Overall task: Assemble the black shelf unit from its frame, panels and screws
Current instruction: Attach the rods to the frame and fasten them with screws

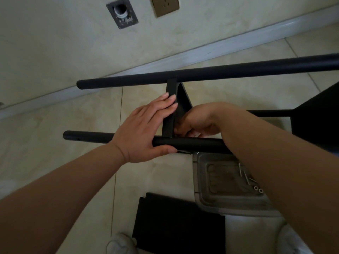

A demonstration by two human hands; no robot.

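Note:
The black shelf frame lies on its side on the tiled floor, with a far tube (238, 69) and a near tube (198, 143) joined by a flat crossbar (169, 114). A black panel (183, 101) stands behind the crossbar. My left hand (145, 131) lies with straight fingers along the crossbar, thumb under the near tube. My right hand (198, 121) is curled just right of the crossbar above the near tube, pinching something small and pale that I cannot make out. A second black panel (179, 224) lies flat near my feet.
A clear plastic tray (220, 182) on the floor holds an Allen key and a few small screws (257, 188), partly under my right forearm. A further black panel (319, 114) is fixed in the frame at right. The wall and skirting run behind. My white shoe (119, 244) is below.

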